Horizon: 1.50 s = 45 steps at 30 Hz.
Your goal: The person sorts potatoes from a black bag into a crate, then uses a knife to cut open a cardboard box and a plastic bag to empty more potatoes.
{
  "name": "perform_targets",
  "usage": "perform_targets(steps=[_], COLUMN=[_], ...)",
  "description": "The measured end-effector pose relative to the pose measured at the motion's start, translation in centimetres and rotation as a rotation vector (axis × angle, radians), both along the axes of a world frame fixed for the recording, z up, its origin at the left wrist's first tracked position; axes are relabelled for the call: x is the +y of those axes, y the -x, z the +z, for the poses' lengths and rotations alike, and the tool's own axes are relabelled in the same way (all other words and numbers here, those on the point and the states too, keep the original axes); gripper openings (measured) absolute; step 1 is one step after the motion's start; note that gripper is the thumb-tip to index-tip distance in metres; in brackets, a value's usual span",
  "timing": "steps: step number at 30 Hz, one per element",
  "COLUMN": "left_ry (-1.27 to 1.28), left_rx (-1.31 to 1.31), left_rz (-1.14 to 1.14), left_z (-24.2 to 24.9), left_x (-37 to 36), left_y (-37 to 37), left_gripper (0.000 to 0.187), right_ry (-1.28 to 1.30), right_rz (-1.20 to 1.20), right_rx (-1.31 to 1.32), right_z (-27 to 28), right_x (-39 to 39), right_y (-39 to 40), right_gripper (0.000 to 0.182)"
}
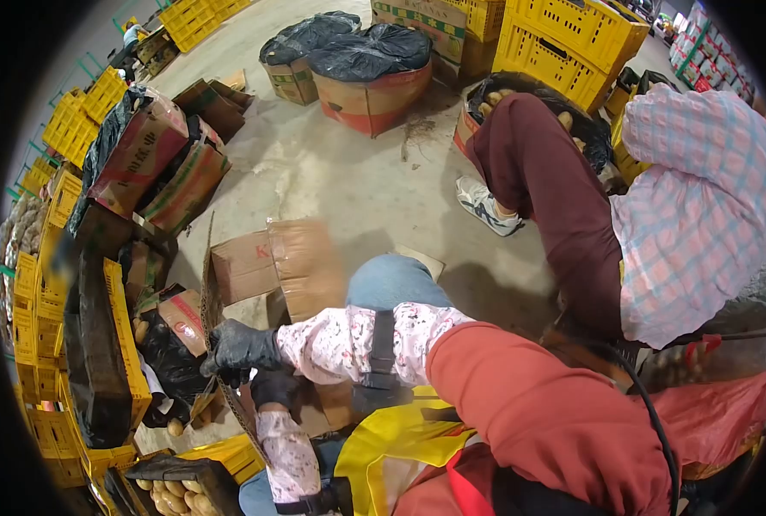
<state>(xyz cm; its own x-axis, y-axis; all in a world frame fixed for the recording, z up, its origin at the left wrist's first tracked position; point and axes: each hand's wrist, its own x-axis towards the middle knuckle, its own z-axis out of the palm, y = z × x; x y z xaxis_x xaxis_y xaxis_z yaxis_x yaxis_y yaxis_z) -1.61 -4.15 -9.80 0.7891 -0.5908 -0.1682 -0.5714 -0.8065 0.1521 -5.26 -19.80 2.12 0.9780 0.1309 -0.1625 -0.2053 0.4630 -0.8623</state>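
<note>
An open cardboard box (301,275) with a red printed letter on one flap stands on the floor in front of my knees. My right hand (241,348), in a dark glove, is closed around the top edge of the box's left side panel. Just below it, my left hand (273,390), also dark-gloved, is against the inner side of that same panel; its fingers are mostly hidden. Flowered oversleeves cover both forearms. Beyond the panel lies a black plastic liner (172,365) with a cardboard piece on it.
At right a person in a checked top (692,232) bends by a lined box of potatoes (495,99). Potatoes (176,497) fill a crate at bottom left. Yellow crates (563,43) stand behind and along the left. Boxes with black liners (370,82) stand on the concrete floor ahead.
</note>
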Motion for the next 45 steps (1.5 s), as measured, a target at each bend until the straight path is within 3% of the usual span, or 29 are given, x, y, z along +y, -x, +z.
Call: perform_targets(steps=[1, 3, 4, 5, 6, 7, 8, 9, 10, 11, 12, 13, 17, 21, 23, 25, 27, 29, 30, 31, 33, 34, 36, 37, 40, 41, 42, 44, 45], left_ry=[-0.024, -0.026, -0.074, -0.117, -0.099, -0.177, -0.112, -0.043, 0.039, 0.118, 0.011, -0.098, -0.042, 0.155, 0.273, 0.283, 0.266, 0.196, 0.255, 0.313, 0.333, 0.297, 0.162, 0.033, -0.054, -0.086, -0.126, -0.168, -0.185], left_rx=[0.022, 0.051, 0.07, 0.086, -0.031, 0.015, 0.036, 0.046, 0.025, 0.003, 0.006, 0.017, 0.006, -0.008, -0.042, -0.074, -0.167, -0.387, -0.445, -0.508, -0.538, -0.508, -0.445, -0.379, -0.086, 0.011, 0.077, 0.189, 0.193], left_rz=[-0.033, -0.058, 0.031, 0.124, 0.042, 0.111, 0.051, -0.006, 0.019, 0.042, 0.079, 0.113, 0.111, -0.042, -0.137, -0.245, -0.349, -0.318, -0.318, -0.318, -0.207, -0.123, -0.057, -0.002, 0.036, 0.028, 0.012, 0.01, 0.006], left_z=[3.7, 6.6, 7.4, 8.0, 6.1, 7.6, 7.4, 6.8, 6.1, 5.6, 5.9, 6.1, 6.9, 8.1, 9.2, 11.9, 10.6, 10.9, 12.3, 13.5, 12.0, 11.5, 7.4, 5.7, 3.0, 3.6, 4.1, 6.2, 7.6], left_x=[-1.1, -3.1, -3.3, -3.3, -2.2, -2.7, -2.3, -1.3, -0.9, -1.1, -1.8, -2.3, -1.7, -0.6, -0.1, -0.1, 2.0, 3.2, 3.5, 3.9, 5.5, 5.5, 6.1, 6.3, 6.2, 6.0, 6.1, 6.2, 6.8], left_y=[2.5, 5.2, 6.5, 7.4, 7.6, 9.2, 9.9, 10.6, 11.6, 12.6, 13.3, 13.8, 14.1, 13.3, 12.5, 11.5, 8.3, 5.5, 4.4, 3.4, 0.6, -0.2, -1.8, -2.2, -0.7, 0.4, 1.3, 2.8, 3.2], left_gripper=[0.043, 0.039, 0.037, 0.035, 0.032, 0.031, 0.03, 0.029, 0.027, 0.025, 0.024, 0.024, 0.029, 0.032, 0.03, 0.024, 0.017, 0.011, 0.012, 0.012, 0.014, 0.009, 0.008, 0.009, 0.016, 0.024, 0.027, 0.035, 0.035], right_ry=[0.0, 0.488, 0.62, 0.909, 1.161, 1.216, 1.298, 1.567, 1.734, 1.855, 1.834, 1.872, 2.107, 1.968, 1.685, 1.651, 1.661, 1.69, 1.74, 1.684, 1.591, 1.584, 1.713, 1.737, 1.753, 1.818, 1.8, 1.851, 1.797], right_rz=[-0.002, 0.249, 0.299, 0.18, 0.087, 0.166, -0.164, -0.235, -0.378, -0.147, -0.09, -0.104, -0.336, -0.358, -0.235, -0.252, -0.466, -0.597, -0.513, -0.739, -0.757, -0.744, -0.475, -0.472, -0.075, 0.106, 0.407, 0.687, 0.72], right_rx=[0.002, -0.373, -0.372, -0.509, -0.41, -0.233, -0.232, -0.238, -0.242, -0.064, 0.104, 0.122, 0.001, -0.021, -0.125, -0.364, -0.373, -0.506, -0.366, -0.554, -0.881, -0.886, -0.898, -1.102, -0.781, -0.727, -0.456, -0.274, -0.096], right_z=[-0.9, -3.0, -3.4, -3.2, -5.7, -3.0, -6.8, -9.9, -11.0, -7.8, -5.0, -6.1, -10.3, -7.8, -4.6, -0.6, 1.3, 2.6, 6.9, 9.1, 8.6, 8.1, 6.7, 4.2, -4.0, -5.3, -6.2, -17.4, -16.3], right_x=[0.1, -0.1, -0.3, -0.6, -0.1, -1.7, -0.8, -0.1, -0.1, -0.8, -1.3, -1.8, -3.6, -4.5, -7.5, -11.1, -14.3, -18.4, -18.5, -18.4, -21.9, -21.7, -21.0, -20.5, -20.2, -19.6, -19.2, -20.8, -19.3], right_y=[-1.2, -3.0, -3.2, -2.9, -4.2, -2.5, -4.0, -5.5, -5.1, -3.7, -2.8, -3.6, -6.3, -5.0, -4.4, -4.2, -4.8, -6.3, -4.2, -3.2, -5.1, -4.9, -4.0, -3.3, 0.0, 1.2, 2.2, 3.3, 5.1], right_gripper=[0.033, 0.04, 0.043, 0.04, 0.037, 0.041, 0.052, 0.073, 0.076, 0.087, 0.073, 0.065, 0.045, 0.041, 0.021, 0.016, 0.017, 0.02, 0.022, 0.025, 0.026, 0.026, 0.033, 0.041, 0.069, 0.068, 0.04, 0.032, 0.026])
